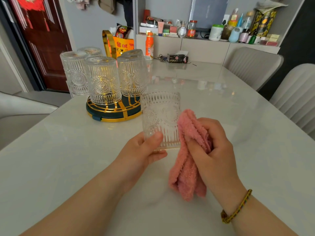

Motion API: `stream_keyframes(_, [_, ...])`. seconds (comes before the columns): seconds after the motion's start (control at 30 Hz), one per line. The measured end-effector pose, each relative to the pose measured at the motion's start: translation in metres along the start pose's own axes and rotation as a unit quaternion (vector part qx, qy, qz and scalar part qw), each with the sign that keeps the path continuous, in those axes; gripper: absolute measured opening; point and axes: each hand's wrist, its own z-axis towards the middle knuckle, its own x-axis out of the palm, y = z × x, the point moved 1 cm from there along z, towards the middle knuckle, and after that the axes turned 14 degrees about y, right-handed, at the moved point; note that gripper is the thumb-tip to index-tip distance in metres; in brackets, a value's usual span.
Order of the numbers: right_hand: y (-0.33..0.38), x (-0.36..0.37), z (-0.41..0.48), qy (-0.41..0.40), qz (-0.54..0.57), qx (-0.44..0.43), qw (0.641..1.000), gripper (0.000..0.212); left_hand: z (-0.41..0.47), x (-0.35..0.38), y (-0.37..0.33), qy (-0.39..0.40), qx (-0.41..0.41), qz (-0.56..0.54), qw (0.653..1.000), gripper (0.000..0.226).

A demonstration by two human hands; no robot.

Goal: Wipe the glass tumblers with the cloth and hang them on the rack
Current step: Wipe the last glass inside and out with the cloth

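My left hand (143, 150) grips the base of an embossed clear glass tumbler (161, 114), held upright above the white table (68, 150). My right hand (209, 147) is closed on a bunched pink cloth (185, 167), which touches the tumbler's right side and hangs down below my fingers. To the left and behind stands the rack (112, 113), a dark round base with gold bars. Several matching tumblers (102, 80) hang upside down on it.
An orange bottle (149, 46), keys and a black tissue pack (177, 58) lie at the table's far end. Snack bags in a gold-handled holder (119, 43) stand behind the rack. Grey chairs (252, 65) line the right side. A cluttered shelf (221, 29) runs along the back.
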Motion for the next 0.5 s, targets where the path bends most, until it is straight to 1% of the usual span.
stream_keyframes(0.1, [-0.003, 0.002, 0.000, 0.001, -0.024, -0.012, 1.000, 0.009, 0.002, -0.002, 0.002, -0.028, -0.006, 0.006, 1.000, 0.064])
stream_keyframes(0.13, [-0.003, 0.003, 0.000, 0.006, -0.034, -0.019, 0.999, 0.013, 0.002, -0.002, 0.003, -0.025, -0.009, 0.019, 0.999, 0.067])
stream_keyframes(0.23, [0.000, 0.005, -0.002, 0.015, -0.078, -0.047, 0.996, 0.024, 0.003, -0.001, 0.006, -0.010, -0.013, 0.070, 0.997, 0.095])
stream_keyframes(0.27, [0.000, 0.005, -0.002, 0.013, -0.089, -0.051, 0.995, 0.024, 0.003, -0.002, 0.007, -0.004, -0.015, 0.071, 0.997, 0.095])
stream_keyframes(0.33, [0.001, 0.001, -0.001, -0.014, -0.087, -0.048, 0.995, 0.023, 0.003, -0.003, 0.006, 0.015, -0.020, 0.066, 0.997, 0.079])
stream_keyframes(0.37, [0.002, -0.003, -0.001, -0.035, -0.074, -0.042, 0.996, 0.018, 0.003, -0.002, 0.005, 0.030, -0.020, 0.058, 0.998, 0.070])
stream_keyframes(0.4, [0.003, -0.006, 0.000, -0.057, -0.053, -0.032, 0.996, 0.012, 0.002, 0.000, 0.005, 0.045, -0.022, 0.048, 0.998, 0.066])
stream_keyframes(0.43, [0.004, -0.009, 0.001, -0.076, -0.028, -0.017, 0.997, 0.009, 0.002, 0.001, 0.005, 0.057, -0.025, 0.040, 0.997, 0.066])
stream_keyframes(0.5, [0.003, -0.013, 0.003, -0.101, 0.039, 0.032, 0.994, 0.013, 0.000, 0.004, 0.005, 0.076, -0.027, 0.014, 0.997, 0.070])
